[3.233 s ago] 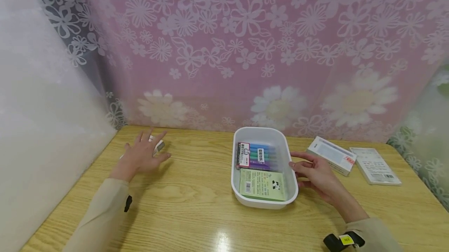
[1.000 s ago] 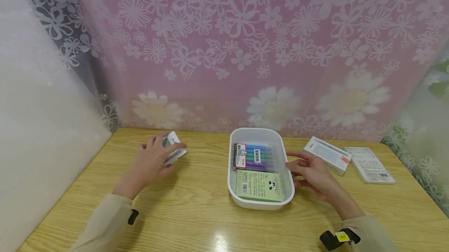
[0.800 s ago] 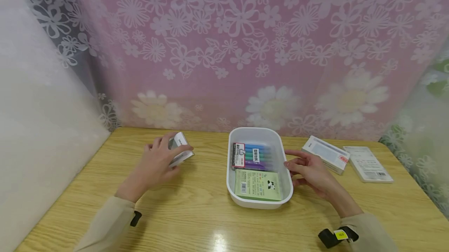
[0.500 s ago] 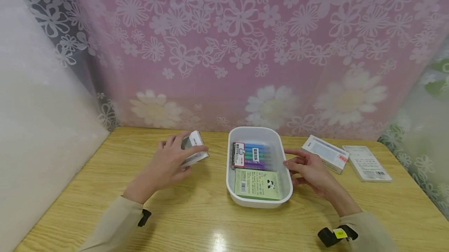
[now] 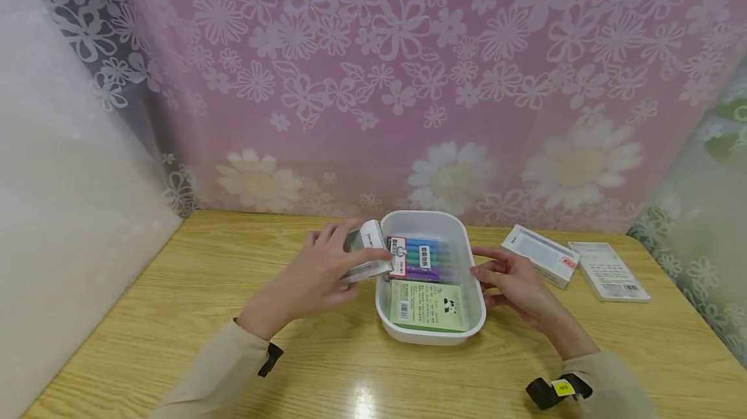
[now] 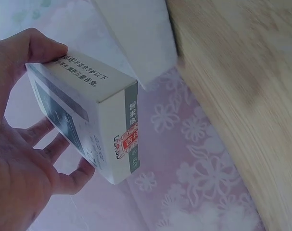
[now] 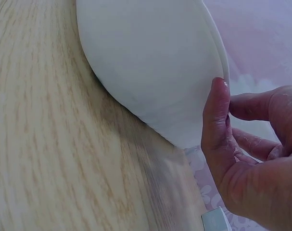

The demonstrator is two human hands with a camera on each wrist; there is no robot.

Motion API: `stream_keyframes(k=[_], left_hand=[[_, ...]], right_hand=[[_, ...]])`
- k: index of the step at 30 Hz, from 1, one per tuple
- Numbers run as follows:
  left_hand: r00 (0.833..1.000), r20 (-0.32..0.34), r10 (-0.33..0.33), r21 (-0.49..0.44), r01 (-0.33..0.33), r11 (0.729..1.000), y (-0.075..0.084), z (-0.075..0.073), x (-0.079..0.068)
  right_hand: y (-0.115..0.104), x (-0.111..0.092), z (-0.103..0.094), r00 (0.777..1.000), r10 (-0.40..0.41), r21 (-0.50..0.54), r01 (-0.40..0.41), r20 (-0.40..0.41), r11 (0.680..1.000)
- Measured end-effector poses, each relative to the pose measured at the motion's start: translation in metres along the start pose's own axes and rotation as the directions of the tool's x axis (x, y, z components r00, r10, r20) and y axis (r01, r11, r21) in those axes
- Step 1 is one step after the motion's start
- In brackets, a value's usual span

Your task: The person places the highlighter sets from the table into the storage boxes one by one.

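My left hand (image 5: 318, 274) holds a small white box of highlighters (image 6: 112, 125), thumb on one narrow side and fingers along the other. In the head view this tilted box overlaps the left rim of the white plastic basket (image 5: 428, 339). Inside the basket lie a clear pack of colored pens (image 5: 425, 262) and a pale green box with a panda print (image 5: 428, 305). Against the basket's right side rests my right hand (image 5: 519, 286). In the right wrist view its thumb (image 7: 216, 113) lies on the outer wall, and the other fingertips are right at the rim.
To the right of the basket a white box with a red sticker (image 5: 539, 255) lies on the wooden table (image 5: 175, 315). A flat white pack (image 5: 609, 271) lies beside it. A pink flowered curtain (image 5: 350, 114) stands behind the table's far edge.
My left hand has picked the highlighter box up from the table's left side and carried it right to the basket. The right hand stays at the basket's side.
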State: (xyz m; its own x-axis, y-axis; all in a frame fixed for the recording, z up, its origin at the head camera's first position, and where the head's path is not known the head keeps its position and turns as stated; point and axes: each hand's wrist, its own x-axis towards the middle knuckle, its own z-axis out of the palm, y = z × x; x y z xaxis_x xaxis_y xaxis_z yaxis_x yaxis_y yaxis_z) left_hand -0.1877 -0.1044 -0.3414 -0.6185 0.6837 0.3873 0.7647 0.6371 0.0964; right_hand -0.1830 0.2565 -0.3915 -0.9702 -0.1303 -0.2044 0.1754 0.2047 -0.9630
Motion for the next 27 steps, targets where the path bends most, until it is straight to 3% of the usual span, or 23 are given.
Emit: stream_keyframes(k=[12, 27], left_hand=[[0.998, 0.026, 0.054, -0.031, -0.053, 0.998, 0.021, 0.006, 0.02], [0.992, 0.065, 0.111, 0.011, -0.112, 0.994, 0.037, 0.014, 0.037]], right_hand=[[0.004, 0.002, -0.002, 1.0, -0.002, 0.01, 0.002, 0.003, 1.0], [0.003, 0.001, -0.003, 1.0, 0.003, 0.0, -0.003, 0.003, 1.0]])
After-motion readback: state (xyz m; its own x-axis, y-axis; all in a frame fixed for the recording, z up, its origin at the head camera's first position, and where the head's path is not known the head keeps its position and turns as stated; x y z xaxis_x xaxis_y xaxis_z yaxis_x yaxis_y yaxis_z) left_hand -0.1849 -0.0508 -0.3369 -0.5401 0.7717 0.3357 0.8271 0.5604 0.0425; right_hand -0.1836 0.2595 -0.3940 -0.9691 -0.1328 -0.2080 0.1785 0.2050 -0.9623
